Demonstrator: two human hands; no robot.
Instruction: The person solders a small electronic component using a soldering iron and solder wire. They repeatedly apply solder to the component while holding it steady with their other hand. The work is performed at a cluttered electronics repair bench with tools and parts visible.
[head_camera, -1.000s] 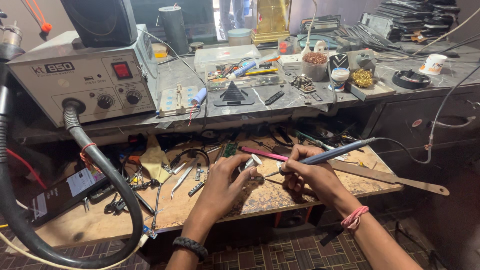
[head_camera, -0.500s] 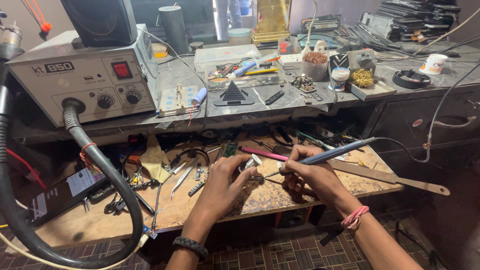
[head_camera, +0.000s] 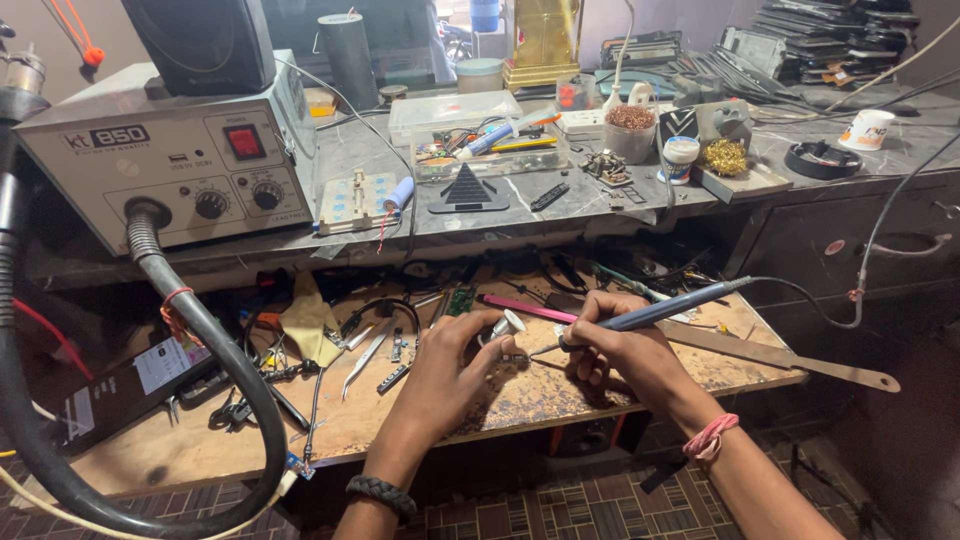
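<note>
While the right hand grips a blue soldering iron pen-style, fingers pressed tight round the barrel, its tip sits at a small silvery part near the middle of the wooden worktop. Left hand pinches that part betw. thumb & fingertips, steadying it just above the board. Judging by this, the step in hand is soldering/touching up a joint; next move prob. calls for a steady tip & no slip of the pinch, since the fingers are v. close to the hot end. Pink tool lies just far of the hands; tweezers and loose bits lie to the left. Far left stands a grey hot-air station w/ thick black hose; a long metal ruler runs off right.
</note>
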